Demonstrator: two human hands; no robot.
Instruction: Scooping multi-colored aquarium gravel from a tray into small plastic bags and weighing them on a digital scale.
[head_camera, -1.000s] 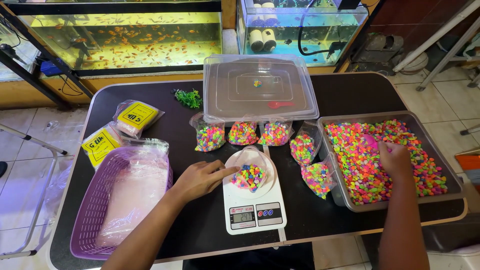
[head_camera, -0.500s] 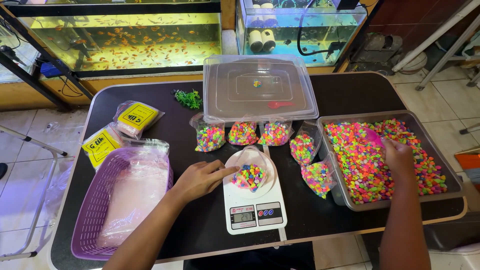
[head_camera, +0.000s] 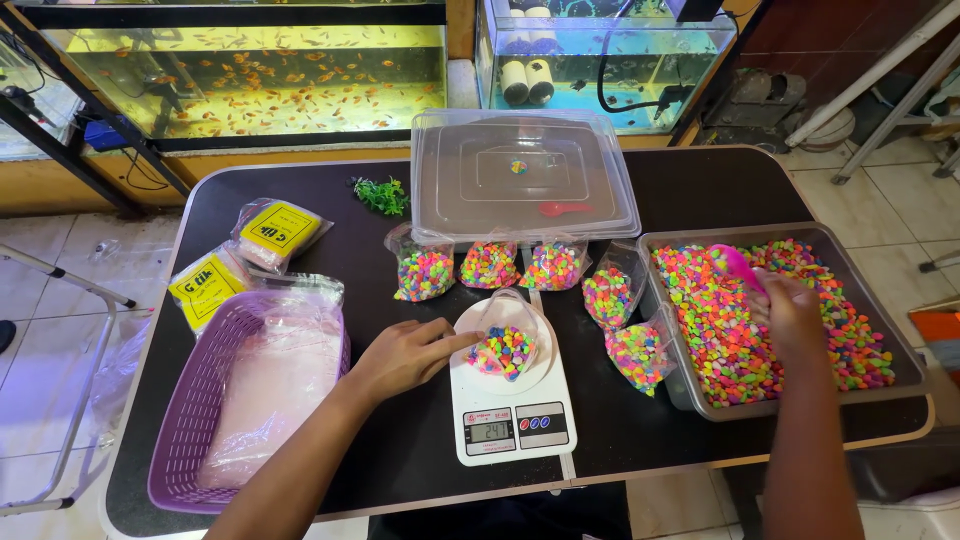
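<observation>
Here, clear bag (head_camera: 508, 340) on scale (head_camera: 510, 425), neon gravel inside

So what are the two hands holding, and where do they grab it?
The right hand holds a pink scoop by its handle, over the pebble tray. The left hand pinches the rim of the open bag on the scale.

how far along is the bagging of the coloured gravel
Done: five filled bags lie by the scale. In hand: left hand holds an open bag part full on the scale; right hand holds a pink scoop in the tray. Left: the tray holds plenty of gravel.
</observation>
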